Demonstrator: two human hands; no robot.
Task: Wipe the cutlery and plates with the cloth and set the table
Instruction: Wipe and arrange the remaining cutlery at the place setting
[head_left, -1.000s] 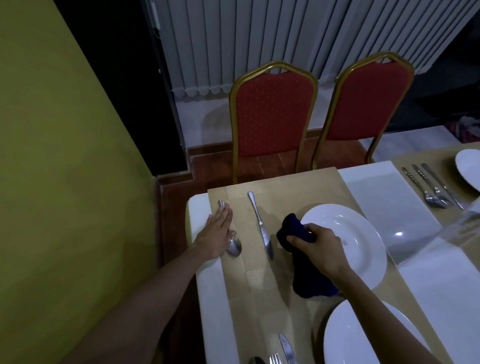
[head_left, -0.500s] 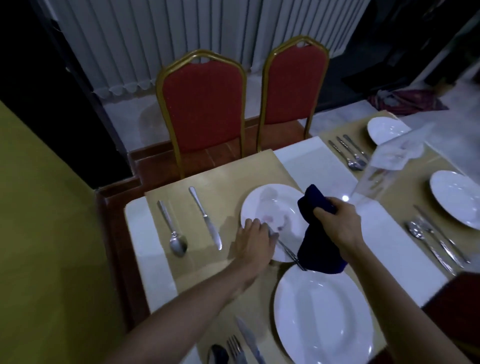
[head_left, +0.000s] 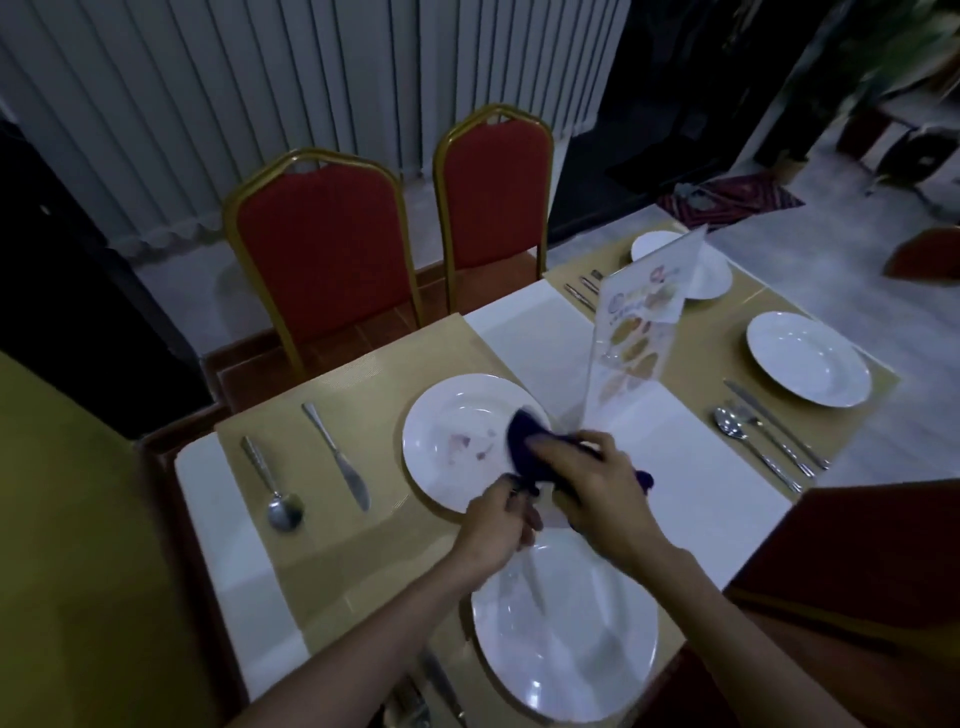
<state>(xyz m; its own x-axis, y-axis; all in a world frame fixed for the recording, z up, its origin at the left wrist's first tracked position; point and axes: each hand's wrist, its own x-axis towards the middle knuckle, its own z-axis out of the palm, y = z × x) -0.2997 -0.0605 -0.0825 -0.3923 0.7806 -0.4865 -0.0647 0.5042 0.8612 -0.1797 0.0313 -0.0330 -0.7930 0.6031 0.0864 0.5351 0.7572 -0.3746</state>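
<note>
My right hand (head_left: 592, 483) grips the dark blue cloth (head_left: 522, 441), fingers curled round it, above the near right rim of the far plate (head_left: 452, 441). My left hand (head_left: 493, 527) is just beside it, fingers closed on a piece of cutlery (head_left: 534, 577) whose blurred shaft runs down over the near plate (head_left: 566, 639); I cannot tell which type it is. The far plate shows smudges. A spoon (head_left: 275, 488) and a knife (head_left: 337, 457) lie on the placemat (head_left: 374, 545), left of the far plate.
</note>
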